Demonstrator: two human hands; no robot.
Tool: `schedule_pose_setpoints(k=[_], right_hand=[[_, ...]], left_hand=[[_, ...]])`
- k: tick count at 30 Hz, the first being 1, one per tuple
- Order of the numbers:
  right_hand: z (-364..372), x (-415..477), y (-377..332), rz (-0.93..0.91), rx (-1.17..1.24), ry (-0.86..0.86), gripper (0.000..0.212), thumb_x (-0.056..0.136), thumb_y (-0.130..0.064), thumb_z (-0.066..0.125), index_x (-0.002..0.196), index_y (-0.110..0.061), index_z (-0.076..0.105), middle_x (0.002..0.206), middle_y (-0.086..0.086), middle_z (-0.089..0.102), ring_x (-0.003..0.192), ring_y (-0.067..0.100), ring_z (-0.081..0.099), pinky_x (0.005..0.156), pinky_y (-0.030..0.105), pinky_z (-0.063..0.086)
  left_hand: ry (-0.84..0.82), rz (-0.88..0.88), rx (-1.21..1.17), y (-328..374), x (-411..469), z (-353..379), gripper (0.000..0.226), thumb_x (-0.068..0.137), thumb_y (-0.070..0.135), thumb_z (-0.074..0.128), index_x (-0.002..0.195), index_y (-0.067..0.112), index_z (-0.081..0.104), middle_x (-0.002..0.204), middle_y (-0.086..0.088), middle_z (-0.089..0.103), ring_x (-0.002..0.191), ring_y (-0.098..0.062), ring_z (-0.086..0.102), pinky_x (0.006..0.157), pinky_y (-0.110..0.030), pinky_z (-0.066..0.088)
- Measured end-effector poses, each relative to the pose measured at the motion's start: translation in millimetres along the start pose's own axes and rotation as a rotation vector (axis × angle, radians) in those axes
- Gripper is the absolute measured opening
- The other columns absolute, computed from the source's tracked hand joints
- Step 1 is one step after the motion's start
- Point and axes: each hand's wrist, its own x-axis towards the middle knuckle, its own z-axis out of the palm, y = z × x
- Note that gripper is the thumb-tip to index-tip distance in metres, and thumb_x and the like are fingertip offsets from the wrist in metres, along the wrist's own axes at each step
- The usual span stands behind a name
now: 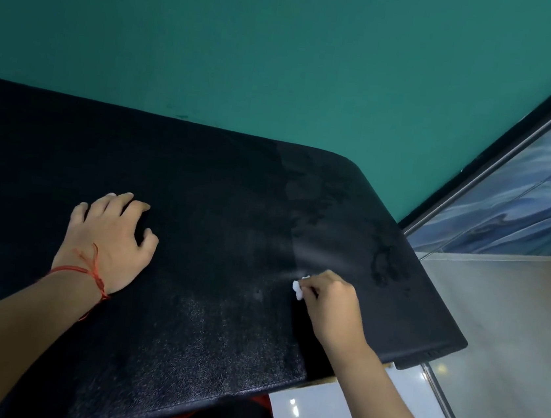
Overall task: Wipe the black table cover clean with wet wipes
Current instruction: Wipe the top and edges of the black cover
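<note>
While the right grip [331, 306] pinches a bunched wet wipe [299, 289] against the black table cover [201, 183], the left grip [113, 235] rests spread at its 9 o'clock, where the cover's long axis, likely not yet wiped, runs.

Your left hand [110, 241] wears a thin red knotted thread bracelet [70, 269] at the wrist, loose ends trailing; both forearms are bare.

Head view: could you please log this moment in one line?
right hand grips wet wipe on black table cover | left hand rests on cover | wet marks right
</note>
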Motion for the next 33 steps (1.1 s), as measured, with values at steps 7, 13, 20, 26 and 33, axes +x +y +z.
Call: schedule_pose_setpoints(k=[7, 13, 20, 26, 33], right_hand=[[12.2, 80.6, -7.3, 0.074, 0.043, -0.054, 0.024, 0.092, -0.005, 0.073, 0.073, -0.019, 0.079, 0.080, -0.017, 0.062, 0.072, 0.009, 0.065, 0.064, 0.028, 0.055], [22.2, 156.4, -15.8, 0.153, 0.046, -0.113, 0.031, 0.088, -0.002, 0.062, 0.066, -0.019, 0.076, 0.082, -0.021, 0.069, 0.075, 0.007, 0.069, 0.067, 0.033, 0.061], [40.0, 233.8, -18.5, 0.179, 0.048, -0.120, 0.037, 0.086, 0.005, 0.053, 0.063, -0.015, 0.073, 0.094, -0.012, 0.080, 0.075, 0.014, 0.075, 0.067, 0.039, 0.065], [57.7, 301.5, -23.1, 0.197, 0.044, -0.091, 0.033, 0.093, 0.000, 0.064, 0.074, -0.022, 0.079, 0.084, -0.001, 0.076, 0.067, 0.017, 0.067, 0.051, 0.022, 0.045], [75.5, 363.8, -30.1, 0.226, 0.105, -0.040, 0.033, 0.091, 0.002, 0.060, 0.077, -0.019, 0.080, 0.091, 0.003, 0.077, 0.075, 0.023, 0.070, 0.065, 0.026, 0.052]], left_hand=[[0.005, 0.001, -0.010, -0.4, -0.9, 0.4, 0.048, 0.099, 0.042, 0.052, 0.143, 0.024, 0.055, 0.155, -0.003, 0.049, 0.149, -0.027, 0.037, 0.122, -0.056, 0.027], [-0.009, 0.000, -0.002, -0.2, 1.8, -0.3, 0.049, 0.097, 0.042, 0.053, 0.141, 0.023, 0.058, 0.153, -0.003, 0.052, 0.148, -0.026, 0.039, 0.121, -0.057, 0.031], [-0.027, 0.003, 0.006, -1.3, 2.3, 0.5, 0.059, 0.092, 0.049, 0.037, 0.139, 0.022, 0.061, 0.149, -0.002, 0.054, 0.147, -0.026, 0.042, 0.119, -0.056, 0.033], [-0.065, -0.019, 0.034, -2.5, 3.1, 1.9, 0.061, 0.091, 0.052, 0.034, 0.140, 0.026, 0.059, 0.151, 0.001, 0.052, 0.148, -0.023, 0.040, 0.122, -0.054, 0.031], [-0.073, -0.035, 0.013, -3.1, 4.2, 4.2, 0.059, 0.090, 0.055, 0.035, 0.141, 0.034, 0.055, 0.155, 0.008, 0.048, 0.150, -0.018, 0.037, 0.124, -0.052, 0.028]])
